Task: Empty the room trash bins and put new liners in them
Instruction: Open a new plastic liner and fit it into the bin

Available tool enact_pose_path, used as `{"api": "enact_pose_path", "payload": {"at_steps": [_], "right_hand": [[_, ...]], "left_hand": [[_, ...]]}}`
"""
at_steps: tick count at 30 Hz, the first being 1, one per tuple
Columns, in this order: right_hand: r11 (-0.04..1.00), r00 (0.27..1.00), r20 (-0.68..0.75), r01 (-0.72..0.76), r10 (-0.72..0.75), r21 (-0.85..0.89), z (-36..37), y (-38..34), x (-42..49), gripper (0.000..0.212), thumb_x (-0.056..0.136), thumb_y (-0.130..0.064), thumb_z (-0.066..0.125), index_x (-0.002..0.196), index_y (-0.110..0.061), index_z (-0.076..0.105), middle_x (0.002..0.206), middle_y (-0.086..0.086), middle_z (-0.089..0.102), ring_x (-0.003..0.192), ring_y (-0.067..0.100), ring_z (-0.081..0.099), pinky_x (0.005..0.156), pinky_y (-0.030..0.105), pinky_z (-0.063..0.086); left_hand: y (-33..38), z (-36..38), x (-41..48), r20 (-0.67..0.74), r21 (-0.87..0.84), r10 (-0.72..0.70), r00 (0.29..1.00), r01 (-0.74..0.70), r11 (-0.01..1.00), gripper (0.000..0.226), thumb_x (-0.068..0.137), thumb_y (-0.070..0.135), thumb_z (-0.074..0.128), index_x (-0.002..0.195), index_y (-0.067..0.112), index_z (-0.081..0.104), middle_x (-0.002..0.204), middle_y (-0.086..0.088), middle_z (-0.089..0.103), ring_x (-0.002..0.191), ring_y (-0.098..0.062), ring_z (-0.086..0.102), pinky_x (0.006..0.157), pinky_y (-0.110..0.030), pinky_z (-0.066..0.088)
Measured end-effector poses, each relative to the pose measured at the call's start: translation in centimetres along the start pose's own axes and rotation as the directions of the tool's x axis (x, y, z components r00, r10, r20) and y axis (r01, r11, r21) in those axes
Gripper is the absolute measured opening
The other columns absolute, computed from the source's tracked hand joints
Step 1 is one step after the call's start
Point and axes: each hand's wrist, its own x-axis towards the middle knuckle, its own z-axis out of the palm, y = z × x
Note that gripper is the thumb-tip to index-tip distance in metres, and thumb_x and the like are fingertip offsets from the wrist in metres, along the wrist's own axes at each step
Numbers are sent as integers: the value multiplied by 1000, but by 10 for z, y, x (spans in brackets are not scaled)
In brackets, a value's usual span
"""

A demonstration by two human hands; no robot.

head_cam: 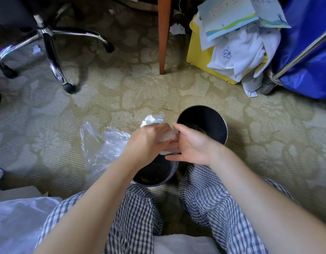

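Two round metal bins stand on the carpet [122,92] before our knees: the near bin [155,174] under our hands, the far bin [204,114] just beyond it to the right. Our left hand [149,142] grips a bunched clear liner [103,143] above the near bin, its loose end trailing left, while our right hand [191,145] pinches the same bunch between thumb and fingers.

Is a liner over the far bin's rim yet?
No: the far bin has a bare dark metal rim, and the clear liner is bunched in the left hand.
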Motion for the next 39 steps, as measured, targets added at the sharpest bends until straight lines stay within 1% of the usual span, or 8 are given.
{"api": "enact_pose_path", "payload": {"at_steps": [6,11,16,20,27,31,36,39], "right_hand": [[992,994,-89,75,-66,103,-3,-1,2,23,100,-30,40,97,-24,62,76,-8,67,77,8,58,73,24,43],[939,971,-131,226,-198,257,-4,-5,7,27,103,-26,36,104,-18,62,88,-5,69,78,6,63,73,20,47],[842,935,-248,340,-254,419,-4,-12,6,31,103,-27,34,94,-9,57,85,3,63,80,12,61,84,27,48],[778,924,-288,370,-251,508,-3,-16,2,31,103,-27,35,93,-8,56,72,4,67,63,12,67,62,25,56],[794,943,-256,321,-215,517,-3,-19,1,33,103,-27,36,75,-15,48,44,-6,37,34,5,39,47,19,47],[822,932,-169,364,-322,437,-10,-23,-3,41,103,-30,34,65,-16,40,39,-9,26,32,4,24,39,15,31],[913,890,-216,407,-401,-22,-14,-25,-8,37,102,-24,38,68,-12,42,41,-10,28,33,2,22,33,14,19],[850,895,-142,338,-423,-404,-9,-22,-11,35,101,-25,42,69,-12,47,40,-13,34,36,0,28,37,12,24]], "left_hand": [[1,5,0,49,26,186,981,-188,982,27,74,11,53,98,18,65,91,2,53,65,-26,58,51,-38,48],[0,10,2,-9,33,139,990,-138,990,34,80,9,54,114,8,57,99,-1,51,77,-24,58,58,-38,48],[-3,4,5,109,-119,-136,985,149,982,9,85,7,59,90,6,53,71,-1,58,62,-22,56,60,-33,45],[-6,-1,6,262,-300,-178,948,256,919,20,87,12,62,70,2,59,44,8,53,42,-7,48,48,-15,39],[-8,-16,6,484,-378,-127,866,338,862,26,91,21,61,66,15,60,53,8,51,49,-1,46,57,-13,37],[-21,-32,3,568,-555,-13,823,394,733,33,88,39,62,69,13,61,65,2,63,69,-13,60,79,-27,47],[-28,-39,5,602,-670,49,797,471,574,36,84,37,63,52,25,54,53,8,42,51,-8,44,59,-18,45],[-25,-39,3,581,-693,4,814,492,528,39,86,23,56,48,23,52,51,8,36,45,-5,34,48,-14,38]]}}
